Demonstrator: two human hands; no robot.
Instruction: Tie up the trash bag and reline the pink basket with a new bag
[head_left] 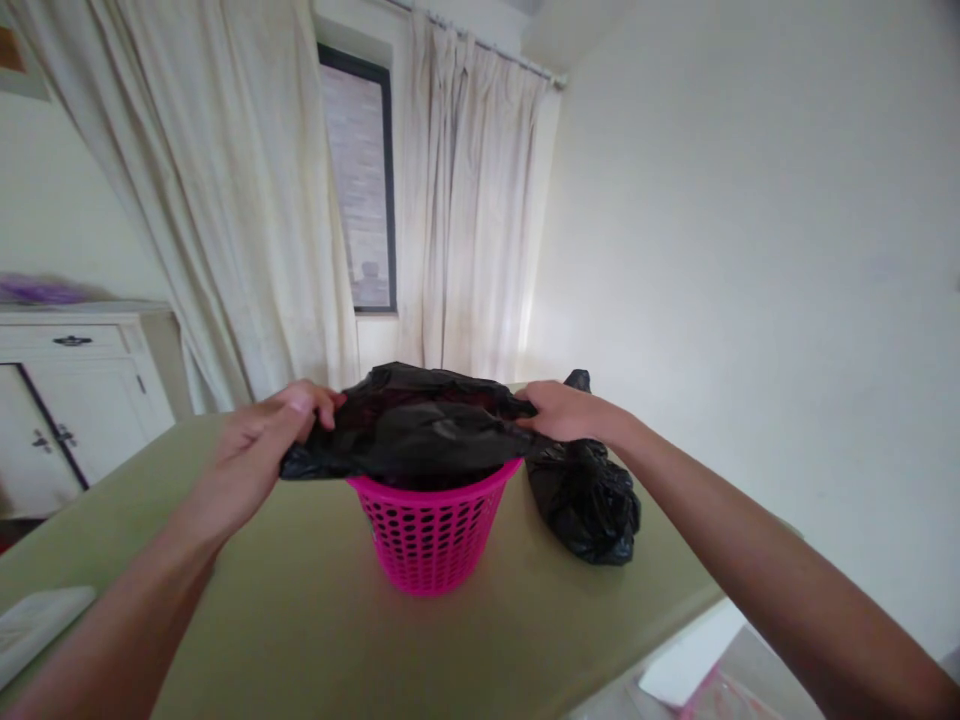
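Note:
A black plastic bag (442, 430) is stretched sideways over the mouth of a pink perforated basket (435, 540), its lower part down inside. My left hand (289, 425) pinches the bag's left edge, just beyond the basket rim. On the other side, my right hand (562, 410) grips the right edge of the same bag, fingers partly hidden in the plastic. The basket stands upright on a green-topped table (300, 600). Beside it on the right, below my right wrist, lies a second black plastic bag (589, 505), bunched and filled out.
At the table's left edge lies a white flat object (45, 620), cut off by the frame. A white cabinet (97, 400) stands at the far left near the curtains (247, 200). Below the table's right edge are a white box-like thing (690, 660) and some clear plastic.

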